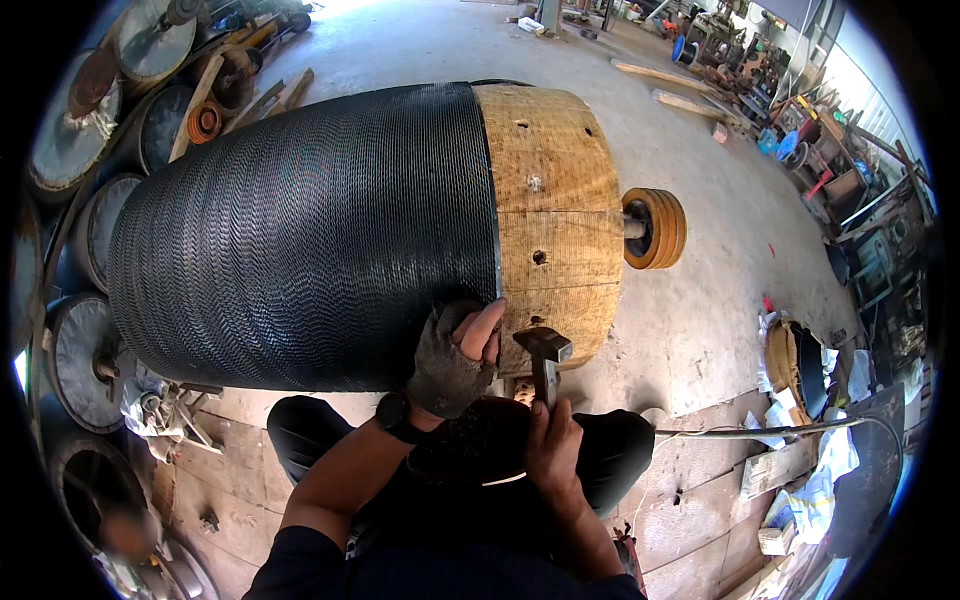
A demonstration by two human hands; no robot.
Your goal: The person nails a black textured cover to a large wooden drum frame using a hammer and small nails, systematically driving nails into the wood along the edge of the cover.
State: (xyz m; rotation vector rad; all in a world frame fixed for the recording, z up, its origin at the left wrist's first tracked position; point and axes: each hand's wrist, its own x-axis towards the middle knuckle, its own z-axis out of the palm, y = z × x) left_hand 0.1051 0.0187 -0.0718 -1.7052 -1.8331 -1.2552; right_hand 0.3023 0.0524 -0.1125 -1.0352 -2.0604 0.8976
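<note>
A large drum lies across in front of me, its left and middle part under a ribbed black covering (330,230) and its right end bare wood (555,170) with several small holes. My left hand (450,360), in a worn grey glove with bare fingertips, rests at the covering's lower right edge. Its fingers are curled together there; whatever they pinch is hidden. In my right hand (553,445) is a hammer (544,380), gripped by the handle. The hammer's head is over the lower part of the bare wood, just right of my left fingers.
An orange grooved pulley (655,228) sits on the shaft at the drum's right end. Several round drums (90,360) are stacked along the left. Tools and machine parts crowd the right wall. A long bar (760,432) and white scraps (825,475) lie to the right.
</note>
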